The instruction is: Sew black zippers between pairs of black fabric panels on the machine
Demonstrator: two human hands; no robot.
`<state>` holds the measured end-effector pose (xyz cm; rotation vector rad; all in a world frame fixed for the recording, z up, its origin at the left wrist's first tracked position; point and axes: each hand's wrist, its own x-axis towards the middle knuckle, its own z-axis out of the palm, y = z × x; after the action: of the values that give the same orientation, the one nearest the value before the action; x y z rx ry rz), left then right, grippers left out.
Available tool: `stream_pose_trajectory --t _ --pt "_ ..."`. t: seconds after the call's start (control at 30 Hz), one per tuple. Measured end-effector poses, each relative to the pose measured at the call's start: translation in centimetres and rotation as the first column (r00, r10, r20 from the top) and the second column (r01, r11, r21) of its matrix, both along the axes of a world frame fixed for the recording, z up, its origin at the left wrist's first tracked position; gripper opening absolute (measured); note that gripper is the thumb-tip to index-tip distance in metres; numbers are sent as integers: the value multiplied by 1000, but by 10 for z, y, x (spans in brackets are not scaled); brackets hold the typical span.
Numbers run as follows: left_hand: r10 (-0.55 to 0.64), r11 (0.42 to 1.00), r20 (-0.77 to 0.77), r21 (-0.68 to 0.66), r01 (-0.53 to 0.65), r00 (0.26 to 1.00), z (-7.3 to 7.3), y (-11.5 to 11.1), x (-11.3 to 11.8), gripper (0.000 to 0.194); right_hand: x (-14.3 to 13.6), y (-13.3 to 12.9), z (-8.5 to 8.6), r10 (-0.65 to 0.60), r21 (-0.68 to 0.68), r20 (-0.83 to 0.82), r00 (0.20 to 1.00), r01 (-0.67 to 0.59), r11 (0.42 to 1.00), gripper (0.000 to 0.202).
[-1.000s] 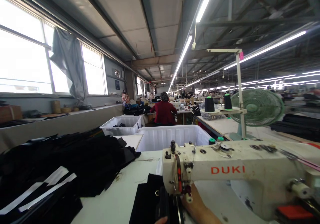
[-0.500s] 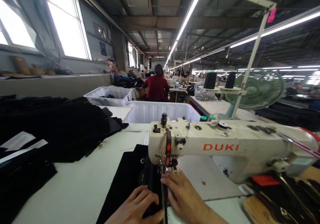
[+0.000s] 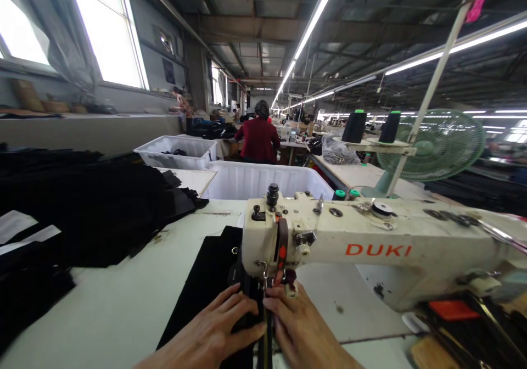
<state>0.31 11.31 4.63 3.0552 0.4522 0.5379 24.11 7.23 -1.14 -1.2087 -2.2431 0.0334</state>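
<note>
Black fabric [image 3: 195, 286] lies on the pale sewing table and runs under the head of a white sewing machine [image 3: 329, 237] marked DUKI. On the fabric my left hand [image 3: 222, 322] rests palm down, fingers spread, its thumb reaching to a narrow black strip with a gold-coloured line [image 3: 265, 344], which looks like a zipper. My right hand [image 3: 304, 325] is at the strip's right side, bent fingertips closed on its edge just in front of the needle area. Parts of the strip are hidden by my fingers. A small metal ring [image 3: 234, 250] shows on the fabric.
Piled black pieces [image 3: 102, 210] cover the table's left side. White plastic bins [image 3: 267, 177] stand beyond it. Thread cones [image 3: 354, 126] sit on a stand near a green fan [image 3: 432, 144]. A red item [image 3: 453, 309] lies at right. A person in dark red [image 3: 259, 138] sits ahead.
The view has shifted slightly, so the machine appears further right. My left hand has slid forward along the fabric toward the needle. The fabric has moved a little; my right hand stays beside the strip.
</note>
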Motion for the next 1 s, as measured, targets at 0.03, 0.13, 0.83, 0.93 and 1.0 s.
stream_pose_trajectory --t 0.03,0.13,0.83,0.93,1.0 --pt "8 1000 11 7 -8 1000 -1 1 0 64 0 -1 1 11 -4 -15 1000 -11 1000 40" --pt "26 1000 17 16 -27 1000 -4 5 -1 75 2 -3 4 43 -20 -42 998 -44 999 40" --pt "159 958 -145 -216 -188 977 -39 20 -7 88 -1 0 3 -45 -49 -28 999 43 998 47" --pt "171 947 -113 -257 -195 979 -42 22 -7 89 -1 2 2 -67 -59 -11 998 66 996 48" --pt "173 941 -124 -271 -201 977 -42 23 -5 88 -1 3 1 -77 -55 -2 997 77 996 49"
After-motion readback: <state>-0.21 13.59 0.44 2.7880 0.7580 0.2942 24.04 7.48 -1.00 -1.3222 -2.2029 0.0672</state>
